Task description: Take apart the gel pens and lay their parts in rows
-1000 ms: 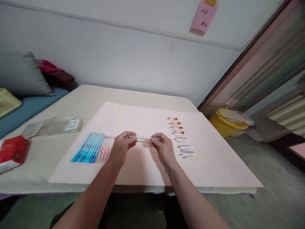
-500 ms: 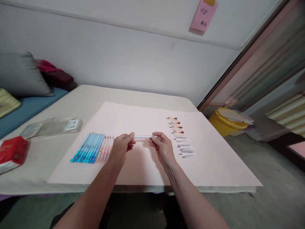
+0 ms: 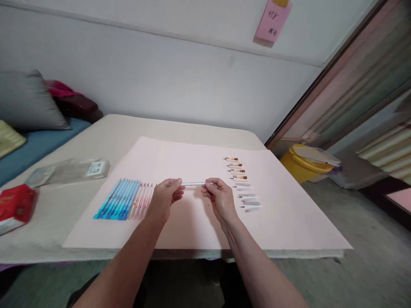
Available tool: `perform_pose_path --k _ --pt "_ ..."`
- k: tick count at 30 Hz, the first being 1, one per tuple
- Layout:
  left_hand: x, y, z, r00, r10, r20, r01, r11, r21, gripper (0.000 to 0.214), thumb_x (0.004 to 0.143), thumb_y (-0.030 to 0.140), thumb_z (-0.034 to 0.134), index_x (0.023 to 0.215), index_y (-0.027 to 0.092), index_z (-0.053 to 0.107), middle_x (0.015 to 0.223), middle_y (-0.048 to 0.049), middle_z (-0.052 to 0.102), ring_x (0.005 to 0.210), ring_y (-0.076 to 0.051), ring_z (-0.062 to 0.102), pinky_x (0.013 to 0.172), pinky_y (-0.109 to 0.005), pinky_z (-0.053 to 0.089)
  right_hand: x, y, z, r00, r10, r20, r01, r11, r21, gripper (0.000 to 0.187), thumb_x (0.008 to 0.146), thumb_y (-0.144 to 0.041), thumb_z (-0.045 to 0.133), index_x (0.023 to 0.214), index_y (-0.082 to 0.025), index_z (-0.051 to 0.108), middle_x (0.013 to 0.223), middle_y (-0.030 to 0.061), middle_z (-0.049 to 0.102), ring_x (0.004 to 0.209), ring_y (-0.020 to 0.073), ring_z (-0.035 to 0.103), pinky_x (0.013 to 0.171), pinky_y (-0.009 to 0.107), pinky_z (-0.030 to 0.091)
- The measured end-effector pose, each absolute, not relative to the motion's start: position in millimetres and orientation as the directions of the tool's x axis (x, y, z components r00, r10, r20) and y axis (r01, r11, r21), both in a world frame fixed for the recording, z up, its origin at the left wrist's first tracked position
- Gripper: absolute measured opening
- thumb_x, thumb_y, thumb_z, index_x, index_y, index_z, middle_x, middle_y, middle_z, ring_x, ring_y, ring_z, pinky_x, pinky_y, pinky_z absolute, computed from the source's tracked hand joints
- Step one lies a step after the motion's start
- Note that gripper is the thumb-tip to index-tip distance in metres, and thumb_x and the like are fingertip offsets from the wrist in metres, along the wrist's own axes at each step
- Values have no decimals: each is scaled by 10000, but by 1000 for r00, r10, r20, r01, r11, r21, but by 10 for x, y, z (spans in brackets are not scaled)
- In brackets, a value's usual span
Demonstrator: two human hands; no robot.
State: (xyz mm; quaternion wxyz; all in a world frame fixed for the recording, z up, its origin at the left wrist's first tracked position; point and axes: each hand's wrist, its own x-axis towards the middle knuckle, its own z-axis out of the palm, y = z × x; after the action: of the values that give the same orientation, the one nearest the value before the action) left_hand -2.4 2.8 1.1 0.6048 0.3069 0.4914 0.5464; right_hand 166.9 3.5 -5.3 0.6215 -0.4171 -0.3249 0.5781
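Pink paper (image 3: 289,222) lies over a beige table (image 3: 180,128) beside a white wall (image 3: 154,81). Just above the paper, a pale pen (image 3: 192,184) spans both hands, the left hand (image 3: 165,194) pinching one end and the right hand (image 3: 220,194) the other. Should either pinch slip, the pen could drop and roll. Low sweeps might scatter the pink pens (image 3: 141,200) and blue pens (image 3: 119,199) on the left, or the small pen pieces (image 3: 238,170) on the right.

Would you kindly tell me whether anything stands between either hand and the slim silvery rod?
Nothing visible does. The left hand and right hand pinch the slim silvery rod towards opposite ends, its middle bare between them. The blue pen barrels lie off to the left.
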Motion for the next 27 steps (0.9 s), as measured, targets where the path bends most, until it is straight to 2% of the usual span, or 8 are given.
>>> perform_pose_path --k 2,4,7,13,20,25,27 --pt "-28 38 24 -53 970 -239 -416 196 888 324 587 294 758 851 157 629 778 -38 633 670 -113 590 621 -236 477 1674 38 -55 124 990 -74 -451 -10 -893 206 648 -224 729 818 -160 632 632 -1 643 559 111 612 525 207 495" --pt "-27 42 30 -36 973 -226 -420 190 887 300 582 263 762 824 146 630 743 -29 624 661 -105 585 637 -234 477 1678 42 -53 125 990 -69 -449 -5 -893 207 646 -225 731 818 -160 636 621 -2 642 558 111 612 525 204 494" --pt "-18 40 28 -58 967 -250 -381 210 900 257 632 331 727 739 125 615 664 -33 611 580 -84 548 564 -205 447 1680 43 -49 125 989 -74 -445 -10 -896 203 638 -218 735 804 -157 636 599 -3 636 551 114 611 517 204 492" --pt "-61 59 28 -210 928 -307 -307 236 922 375 639 483 685 639 127 565 544 0 548 421 -43 417 397 -169 308 1712 46 -49 138 989 -56 -438 10 -899 189 657 -212 722 815 -161 633 620 1 642 563 112 613 529 204 486" --pt "-135 111 11 -214 916 -339 -365 247 898 378 610 470 710 654 121 573 548 -1 551 423 -42 427 403 -166 319 1764 59 -44 155 986 -59 -447 17 -895 179 668 -205 712 819 -160 628 656 13 650 563 108 604 531 209 478" --pt "-195 143 -9 -245 909 -336 -428 210 879 355 608 439 720 673 121 577 545 5 543 424 -38 425 404 -161 308 1836 91 -54 246 966 -75 -456 47 -889 135 681 -219 696 780 -165 623 667 8 645 570 93 591 527 189 459" --pt "-200 138 -5 -240 911 -336 -436 208 876 348 612 433 719 679 122 578 551 6 545 427 -36 426 412 -160 313 1828 83 -53 212 974 -75 -418 21 -908 125 685 -236 691 759 -165 619 633 4 638 541 90 576 501 185 440"
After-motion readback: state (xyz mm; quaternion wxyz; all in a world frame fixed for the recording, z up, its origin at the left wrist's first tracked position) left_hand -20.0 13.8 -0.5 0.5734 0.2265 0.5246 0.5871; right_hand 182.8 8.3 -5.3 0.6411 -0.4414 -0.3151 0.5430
